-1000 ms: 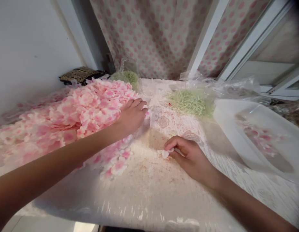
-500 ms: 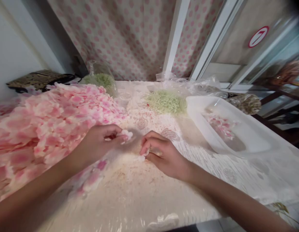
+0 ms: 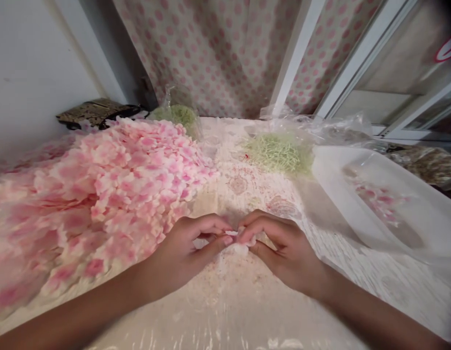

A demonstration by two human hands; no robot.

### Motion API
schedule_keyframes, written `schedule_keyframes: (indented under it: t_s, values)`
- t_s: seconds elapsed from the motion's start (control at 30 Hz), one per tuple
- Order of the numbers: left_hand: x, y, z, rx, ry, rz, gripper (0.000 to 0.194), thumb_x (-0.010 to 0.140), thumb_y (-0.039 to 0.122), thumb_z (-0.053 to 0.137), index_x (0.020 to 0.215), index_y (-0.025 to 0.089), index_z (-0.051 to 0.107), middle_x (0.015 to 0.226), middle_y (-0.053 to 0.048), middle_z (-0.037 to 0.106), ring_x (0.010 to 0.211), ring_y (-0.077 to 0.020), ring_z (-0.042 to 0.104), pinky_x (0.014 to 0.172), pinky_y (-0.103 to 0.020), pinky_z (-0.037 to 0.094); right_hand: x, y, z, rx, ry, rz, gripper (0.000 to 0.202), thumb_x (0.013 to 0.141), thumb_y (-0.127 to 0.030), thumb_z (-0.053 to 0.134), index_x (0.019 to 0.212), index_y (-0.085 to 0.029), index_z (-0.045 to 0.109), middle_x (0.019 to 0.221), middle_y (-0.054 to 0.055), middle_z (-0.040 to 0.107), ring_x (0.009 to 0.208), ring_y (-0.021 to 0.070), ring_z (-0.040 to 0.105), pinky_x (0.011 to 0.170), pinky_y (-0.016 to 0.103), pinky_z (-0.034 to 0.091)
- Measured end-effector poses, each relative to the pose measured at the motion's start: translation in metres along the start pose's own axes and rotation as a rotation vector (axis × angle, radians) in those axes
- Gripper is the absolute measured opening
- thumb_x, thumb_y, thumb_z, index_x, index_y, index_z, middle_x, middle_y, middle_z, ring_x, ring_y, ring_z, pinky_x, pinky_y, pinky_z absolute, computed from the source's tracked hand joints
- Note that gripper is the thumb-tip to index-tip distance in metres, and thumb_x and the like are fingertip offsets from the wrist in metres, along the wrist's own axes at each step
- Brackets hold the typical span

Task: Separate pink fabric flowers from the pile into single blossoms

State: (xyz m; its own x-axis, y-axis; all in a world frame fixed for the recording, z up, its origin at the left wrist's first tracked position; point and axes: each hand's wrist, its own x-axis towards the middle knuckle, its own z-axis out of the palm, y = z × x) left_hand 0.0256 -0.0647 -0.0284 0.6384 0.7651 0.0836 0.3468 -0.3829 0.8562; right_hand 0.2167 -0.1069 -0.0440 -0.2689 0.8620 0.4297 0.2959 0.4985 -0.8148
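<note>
My left hand [image 3: 196, 250] and my right hand [image 3: 289, 248] meet over the table, fingertips almost touching. The fingers of both are pinched on small pale artificial flower petals [image 3: 241, 249]; their edges show below and between the fingertips, and the rest is covered. A large heap of pink and white artificial flower petals [image 3: 137, 170] lies beside my left hand, spreading toward the table's left side. Farther right of my right hand stands a white plastic tray [image 3: 331, 194] with a few pink and white flowers [image 3: 384, 199] inside.
Thin light-green plastic stems [image 3: 279, 153] lie in a pile behind my hands, near a clear plastic bag [image 3: 331, 127]. Another bag of green pieces [image 3: 181, 116] stands behind the heap, next to a patterned pouch [image 3: 97, 111]. A dotted curtain [image 3: 218, 53] hangs at the back.
My two hands, apart before with pale petals in each, have come together at the fingertips. The view has swung left, so the heap and the tray appear farther right.
</note>
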Motion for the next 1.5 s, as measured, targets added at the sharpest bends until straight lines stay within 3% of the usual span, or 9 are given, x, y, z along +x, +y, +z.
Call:
schedule_keyframes:
  t_s: [0.3,0.47,0.6,0.7,0.83,0.97,1.07,1.17,1.5]
  values:
    - [-0.003,-0.001,0.003,0.051,-0.031,0.052,0.012,0.088,0.025,0.049,0.085,0.021,0.059,0.071,0.004,0.063,0.061,-0.0081,0.058,0.055,-0.017,0.043,-0.002,-0.002,0.004,-0.002,-0.003,0.038,0.019,0.078,-0.002,0.051,0.081,-0.020,0.055,0.082,0.000,0.058,0.079,0.0108,0.058,0.070,0.023,0.046]
    - [-0.008,-0.004,0.009,0.320,-0.008,0.288,0.011,0.089,0.017,0.045,0.093,0.022,0.055,0.078,0.003,0.066,0.065,-0.0101,0.061,0.060,-0.021,0.046,-0.004,-0.004,0.006,-0.040,-0.046,0.165,0.025,0.079,-0.002,0.046,0.095,-0.022,0.049,0.087,0.000,0.058,0.081,0.0117,0.058,0.072,0.025,0.047]
    - [-0.011,0.001,0.006,0.416,0.108,0.391,0.011,0.086,0.017,0.048,0.095,0.024,0.049,0.083,0.000,0.067,0.082,-0.0162,0.064,0.072,-0.028,0.050,-0.004,-0.002,0.001,-0.150,-0.076,0.076,0.023,0.078,0.001,0.042,0.084,-0.020,0.049,0.083,0.001,0.055,0.078,0.0120,0.056,0.069,0.025,0.046]
    - [-0.006,0.010,-0.004,0.419,0.263,0.316,0.016,0.087,0.022,0.047,0.101,0.025,0.051,0.091,-0.002,0.067,0.092,-0.0189,0.063,0.076,-0.029,0.052,-0.005,0.001,-0.004,-0.272,-0.036,-0.010,0.020,0.081,-0.003,0.042,0.088,-0.020,0.048,0.084,0.002,0.056,0.087,0.0162,0.056,0.077,0.031,0.048]
    - [0.032,0.020,-0.017,0.366,0.296,0.160,0.024,0.089,0.030,0.041,0.109,0.019,0.050,0.107,-0.006,0.062,0.083,-0.0150,0.065,0.067,-0.024,0.054,-0.006,0.000,-0.010,-0.362,0.005,-0.193,0.021,0.083,-0.003,0.039,0.094,-0.020,0.046,0.085,0.006,0.059,0.097,0.0192,0.057,0.088,0.036,0.048]
    - [0.109,0.013,-0.014,0.550,0.217,0.063,0.023,0.090,0.028,0.041,0.105,0.018,0.055,0.097,-0.005,0.065,0.087,-0.0178,0.063,0.073,-0.028,0.051,-0.007,-0.004,-0.014,-0.488,0.004,-0.346,0.025,0.082,0.001,0.035,0.095,-0.017,0.047,0.089,0.009,0.061,0.085,0.0168,0.061,0.070,0.026,0.053]
    - [0.166,-0.001,-0.003,0.618,0.234,-0.009,0.022,0.089,0.022,0.045,0.105,0.015,0.058,0.113,-0.009,0.059,0.101,-0.0229,0.057,0.089,-0.039,0.045,-0.006,-0.006,-0.015,-0.584,0.023,-0.465,0.020,0.085,-0.002,0.035,0.089,-0.014,0.050,0.083,0.010,0.062,0.075,0.0169,0.060,0.059,0.026,0.052]
    - [0.204,-0.017,0.004,0.628,0.163,-0.115,0.028,0.088,0.029,0.053,0.111,0.014,0.055,0.114,-0.009,0.056,0.100,-0.0213,0.056,0.085,-0.042,0.048,-0.005,-0.006,-0.015,-0.633,0.032,-0.502,0.021,0.086,-0.003,0.035,0.083,-0.013,0.053,0.079,0.009,0.062,0.069,0.0157,0.058,0.056,0.026,0.051]
    - [0.224,-0.036,-0.003,0.517,0.031,-0.206,0.030,0.087,0.030,0.053,0.113,0.014,0.054,0.114,-0.008,0.056,0.097,-0.0211,0.057,0.080,-0.039,0.050,-0.003,0.000,-0.007,-0.666,-0.025,-0.514,0.019,0.083,-0.001,0.040,0.082,-0.011,0.055,0.079,0.007,0.063,0.071,0.0157,0.060,0.055,0.025,0.049]
